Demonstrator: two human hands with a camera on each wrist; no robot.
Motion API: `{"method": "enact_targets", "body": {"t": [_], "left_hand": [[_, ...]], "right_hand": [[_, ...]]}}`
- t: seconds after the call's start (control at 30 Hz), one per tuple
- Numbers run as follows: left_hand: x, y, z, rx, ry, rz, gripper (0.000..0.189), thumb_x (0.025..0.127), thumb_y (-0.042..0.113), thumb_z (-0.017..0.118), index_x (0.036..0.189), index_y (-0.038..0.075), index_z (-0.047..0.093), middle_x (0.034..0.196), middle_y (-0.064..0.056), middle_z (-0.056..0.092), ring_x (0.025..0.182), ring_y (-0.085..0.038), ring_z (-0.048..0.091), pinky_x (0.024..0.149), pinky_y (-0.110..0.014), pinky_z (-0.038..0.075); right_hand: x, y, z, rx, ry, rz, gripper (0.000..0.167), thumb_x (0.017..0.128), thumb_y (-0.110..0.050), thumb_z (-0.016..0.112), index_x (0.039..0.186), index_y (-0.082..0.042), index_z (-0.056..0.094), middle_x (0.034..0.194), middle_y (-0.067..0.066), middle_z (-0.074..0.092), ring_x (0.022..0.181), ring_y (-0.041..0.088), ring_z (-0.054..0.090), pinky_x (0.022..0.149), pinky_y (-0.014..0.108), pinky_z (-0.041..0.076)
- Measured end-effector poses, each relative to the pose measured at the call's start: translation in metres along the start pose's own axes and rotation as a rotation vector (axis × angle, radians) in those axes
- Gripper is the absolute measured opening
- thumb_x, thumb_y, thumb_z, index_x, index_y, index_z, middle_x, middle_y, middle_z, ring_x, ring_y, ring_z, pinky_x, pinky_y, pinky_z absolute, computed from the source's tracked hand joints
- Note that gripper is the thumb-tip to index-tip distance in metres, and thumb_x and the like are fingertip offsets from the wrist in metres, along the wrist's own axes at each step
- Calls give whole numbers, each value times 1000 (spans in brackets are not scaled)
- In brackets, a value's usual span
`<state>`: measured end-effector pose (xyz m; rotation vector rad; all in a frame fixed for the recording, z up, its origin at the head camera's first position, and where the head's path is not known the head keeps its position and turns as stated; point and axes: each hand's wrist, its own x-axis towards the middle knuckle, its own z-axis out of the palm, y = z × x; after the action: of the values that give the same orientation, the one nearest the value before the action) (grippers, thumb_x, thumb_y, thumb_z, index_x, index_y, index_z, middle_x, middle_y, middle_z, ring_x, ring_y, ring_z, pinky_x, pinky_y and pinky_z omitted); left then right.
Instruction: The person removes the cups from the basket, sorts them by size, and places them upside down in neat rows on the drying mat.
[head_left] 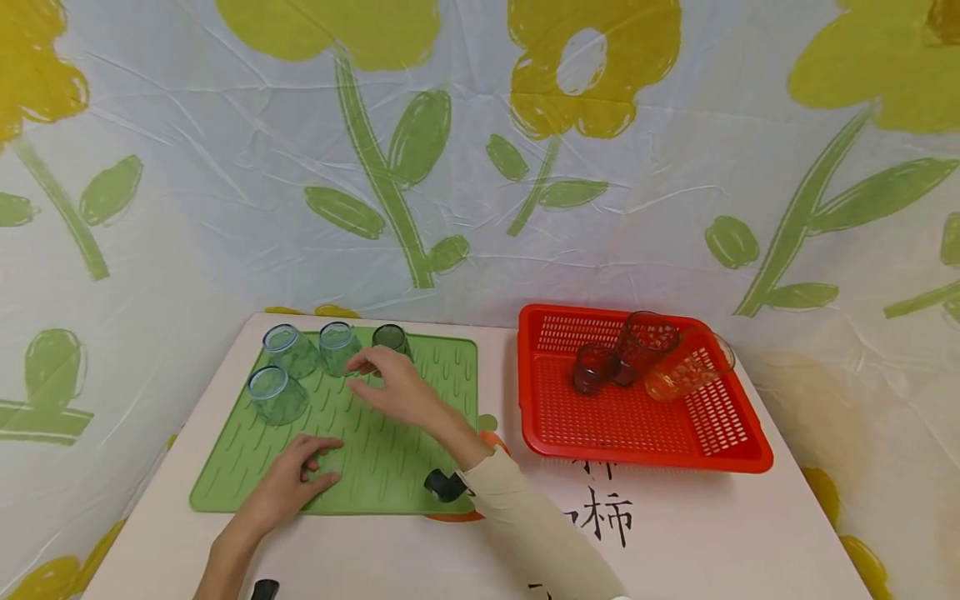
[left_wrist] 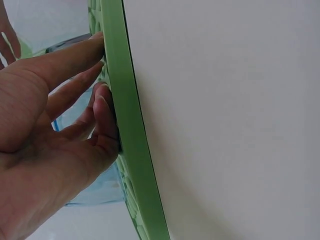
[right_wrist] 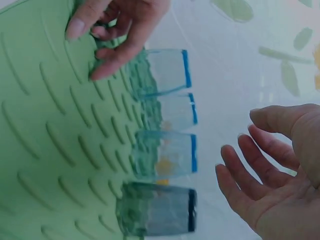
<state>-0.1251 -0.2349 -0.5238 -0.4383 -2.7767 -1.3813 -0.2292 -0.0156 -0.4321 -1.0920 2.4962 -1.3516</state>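
Note:
My left hand [head_left: 283,485] rests at the front left of a green ridged mat [head_left: 375,471], its fingertips touching the surface and holding nothing. Over the mat's back half hovers my right hand [head_left: 401,387], bare of any object, with fingers loosely bent. Nearest to it are a dark grey glass [head_left: 390,337], partly behind the hand in the head view, and a blue-rimmed glass [head_left: 337,343]. Two more blue-rimmed glasses, one at the back [head_left: 291,354] and one closer [head_left: 277,400], stand at the left. In the right wrist view, the right hand [right_wrist: 280,170] is apart from the dark glass [right_wrist: 160,210].
A red perforated basket [head_left: 637,454] sits on the right of the white table [head_left: 360,554]. Inside lie a small glass [head_left: 592,367], a taller clear glass [head_left: 647,337] and an orange-tinted glass [head_left: 690,367]. A flower-printed cloth [head_left: 480,267] hangs behind the table.

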Motion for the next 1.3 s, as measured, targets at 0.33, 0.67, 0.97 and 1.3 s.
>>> {"method": "enact_targets", "body": {"t": [0.33,0.67,0.97,1.3], "left_hand": [[0,3,0,26,-6,-16,41,86,-1,81,124,-3,67,103,-10,54,79,-14,46,63,-24,44],[-1,4,0,41,-8,-18,41,85,-3,81,124,-4,67,102,-10,54,78,-13,45,62,-24,43],[-2,6,2,25,-22,-52,42,86,-1,81,125,-3,67,104,-10,54,79,-14,45,63,-24,43],[-1,5,1,34,-21,-40,42,86,0,81,125,-3,67,105,-10,54,80,-14,45,64,-24,44]], "right_hand": [[-22,-4,-36,11,32,43,26,104,-12,62,127,-1,62,127,14,61,120,28,59,104,34,47],[-38,5,-74,-112,149,10,25,100,-12,68,123,-1,66,124,13,65,119,29,61,105,37,48],[-60,21,-103,-169,195,51,28,99,-12,71,123,0,65,126,14,64,122,30,59,107,44,46],[-79,38,-138,-216,232,109,31,98,-12,71,125,2,64,125,18,65,122,35,59,107,47,46]]}}
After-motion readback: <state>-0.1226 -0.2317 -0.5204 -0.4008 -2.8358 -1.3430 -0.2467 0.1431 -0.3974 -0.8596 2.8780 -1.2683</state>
